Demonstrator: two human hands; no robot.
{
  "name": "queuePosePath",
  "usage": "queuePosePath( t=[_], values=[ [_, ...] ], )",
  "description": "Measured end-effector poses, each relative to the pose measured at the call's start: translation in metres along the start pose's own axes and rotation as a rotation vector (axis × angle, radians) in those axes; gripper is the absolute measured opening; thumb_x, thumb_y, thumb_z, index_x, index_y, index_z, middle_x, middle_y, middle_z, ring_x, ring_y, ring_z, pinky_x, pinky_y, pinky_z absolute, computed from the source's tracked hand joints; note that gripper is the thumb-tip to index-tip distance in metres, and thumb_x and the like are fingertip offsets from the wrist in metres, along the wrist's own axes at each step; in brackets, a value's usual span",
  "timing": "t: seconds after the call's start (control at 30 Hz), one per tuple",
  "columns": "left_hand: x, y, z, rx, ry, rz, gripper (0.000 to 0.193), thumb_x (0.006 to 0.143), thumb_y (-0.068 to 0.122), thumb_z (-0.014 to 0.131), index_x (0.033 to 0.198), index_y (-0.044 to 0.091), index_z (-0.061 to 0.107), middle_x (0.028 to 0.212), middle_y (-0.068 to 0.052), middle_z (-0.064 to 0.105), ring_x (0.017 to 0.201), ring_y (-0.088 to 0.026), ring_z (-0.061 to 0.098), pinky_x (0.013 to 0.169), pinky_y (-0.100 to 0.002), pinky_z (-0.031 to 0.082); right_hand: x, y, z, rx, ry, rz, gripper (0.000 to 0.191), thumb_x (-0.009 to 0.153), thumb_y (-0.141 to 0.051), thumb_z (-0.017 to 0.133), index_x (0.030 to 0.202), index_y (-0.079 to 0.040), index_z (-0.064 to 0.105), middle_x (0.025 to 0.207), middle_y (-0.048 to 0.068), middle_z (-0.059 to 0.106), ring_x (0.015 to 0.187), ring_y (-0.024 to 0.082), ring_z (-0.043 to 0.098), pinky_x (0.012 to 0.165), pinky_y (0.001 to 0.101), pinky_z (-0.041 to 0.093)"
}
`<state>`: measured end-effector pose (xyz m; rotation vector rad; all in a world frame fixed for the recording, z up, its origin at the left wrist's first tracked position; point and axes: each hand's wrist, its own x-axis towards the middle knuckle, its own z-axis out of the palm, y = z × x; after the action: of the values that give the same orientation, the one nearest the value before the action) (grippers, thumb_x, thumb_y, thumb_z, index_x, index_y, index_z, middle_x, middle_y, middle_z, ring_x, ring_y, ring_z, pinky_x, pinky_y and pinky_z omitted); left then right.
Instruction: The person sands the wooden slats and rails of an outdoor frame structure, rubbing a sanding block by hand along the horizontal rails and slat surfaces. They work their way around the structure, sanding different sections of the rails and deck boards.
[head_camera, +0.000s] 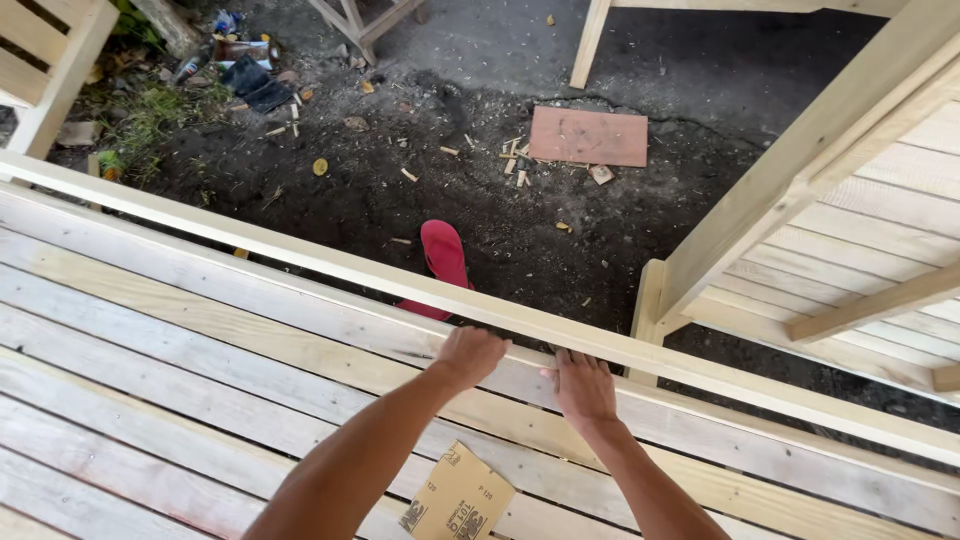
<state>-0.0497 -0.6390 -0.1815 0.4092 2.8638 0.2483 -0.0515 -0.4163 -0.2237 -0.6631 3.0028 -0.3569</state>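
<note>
Left hand (470, 355) is curled into a loose fist pressed against the long top rail (300, 262), and I can't really tell if it's gripping something small under the palm. Right hand (583, 385) sits just beside it, fingers flat and hooked over the rail's edge, so it's resting on the wood rather than clamped around it. That rail runs diagonally across the whole shot, along the far edge of the slatted panel (200, 380).

Progress-wise, I'd guess the build itself is mostly there: the slats are all laid side by side and the rail is in place. The wood looks bare and unfinished, so smoothing and finishing seem to be what's left.

Counts: two hands, one rail under them, one folded sheet of sandpaper (458, 497) lying on the slats near the forearms. Down on the dirt floor there's one red flip-flop (443, 255), one flat reddish board (588, 136), and a scatter of wood offcuts (515, 160). One more slatted frame (860, 240) stands at right.
</note>
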Motion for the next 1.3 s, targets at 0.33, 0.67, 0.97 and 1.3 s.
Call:
queuePosePath(
  t=[0.33,0.67,0.97,1.3],
  values=[
    [0.03,-0.008,0.013,0.3,0.381,-0.241,0.022,0.079,0.021,0.06,0.093,0.014,0.076,0.087,-0.009,0.076,0.077,-0.028,0.075,0.053,-0.043,0.059,0.006,0.009,0.009,-0.078,-0.125,0.035,0.046,0.098,-0.038,0.062,0.125,-0.001,0.064,0.122,0.021,0.069,0.112,0.031,0.068,0.097,0.0472,0.052],
    [0.01,-0.049,0.022,-0.013,0.343,-0.452,0.026,0.097,0.019,0.056,0.08,0.013,0.075,0.077,-0.011,0.073,0.072,-0.032,0.073,0.063,-0.046,0.056,0.004,-0.005,0.006,-0.076,-0.033,0.029,0.049,0.094,-0.041,0.062,0.119,0.001,0.063,0.117,0.02,0.069,0.114,0.035,0.066,0.096,0.0496,0.05],
    [-0.015,-0.117,0.028,0.193,0.337,-0.146,0.016,0.091,0.019,0.06,0.09,0.015,0.076,0.069,-0.008,0.073,0.064,-0.027,0.074,0.053,-0.043,0.057,0.005,-0.013,0.017,-0.068,-0.136,0.156,0.038,0.099,-0.02,0.057,0.132,-0.001,0.061,0.13,0.017,0.067,0.125,0.033,0.062,0.107,0.0489,0.045],
    [-0.032,-0.132,0.031,0.091,0.516,-0.23,0.025,0.093,0.025,0.06,0.075,0.014,0.073,0.068,-0.009,0.072,0.061,-0.03,0.071,0.055,-0.044,0.056,0.01,-0.041,0.012,-0.232,-0.156,0.117,0.057,0.099,-0.044,0.053,0.13,0.004,0.051,0.132,0.025,0.056,0.127,0.04,0.053,0.108,0.0545,0.038]
  ],
)
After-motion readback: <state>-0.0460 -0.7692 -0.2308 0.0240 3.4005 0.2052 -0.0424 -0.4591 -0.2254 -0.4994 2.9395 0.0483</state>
